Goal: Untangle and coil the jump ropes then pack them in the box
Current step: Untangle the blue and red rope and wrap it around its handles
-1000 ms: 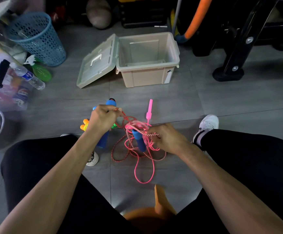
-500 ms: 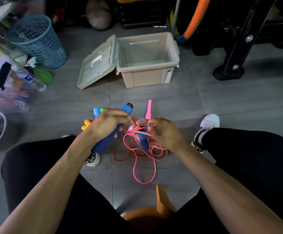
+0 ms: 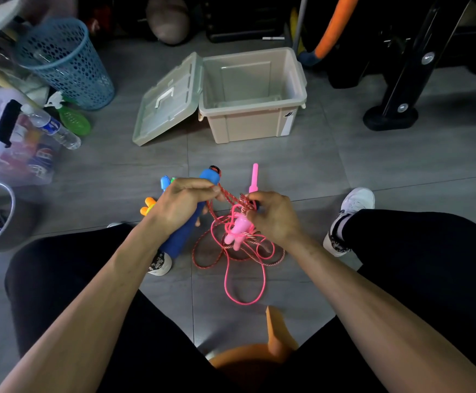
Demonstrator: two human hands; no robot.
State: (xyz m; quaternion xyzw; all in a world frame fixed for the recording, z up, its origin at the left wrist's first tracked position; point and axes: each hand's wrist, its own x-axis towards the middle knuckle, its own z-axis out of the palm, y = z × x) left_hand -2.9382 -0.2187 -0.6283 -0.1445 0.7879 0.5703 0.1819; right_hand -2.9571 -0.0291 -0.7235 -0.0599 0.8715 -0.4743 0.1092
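A tangle of pink and red-striped jump ropes [image 3: 239, 251] hangs between my knees and trails onto the grey floor. My left hand [image 3: 180, 205] grips a long blue handle [image 3: 185, 231] and pinches the red-striped cord by its top. My right hand [image 3: 273, 214] pinches the knot of cords, with a pink bunny-shaped handle [image 3: 238, 229] dangling below it. A slim pink handle [image 3: 253, 178] sticks up behind my right hand. Orange and small blue handles [image 3: 153, 202] lie left of my left hand. The beige box [image 3: 254, 95] stands open farther ahead, its lid [image 3: 166, 100] hanging to the left.
A blue mesh basket [image 3: 66, 61], a water bottle [image 3: 52, 127] and a green sprayer [image 3: 72, 120] sit at far left. Black equipment with a round foot [image 3: 390, 117] stands at far right. An orange stool [image 3: 254, 358] is under me. White shoes [image 3: 350, 214] flank the ropes.
My hands lifted the tangle and came closer together. The left hand tilted the blue handle upward, and the pink bunny handle now hangs free below my right hand.
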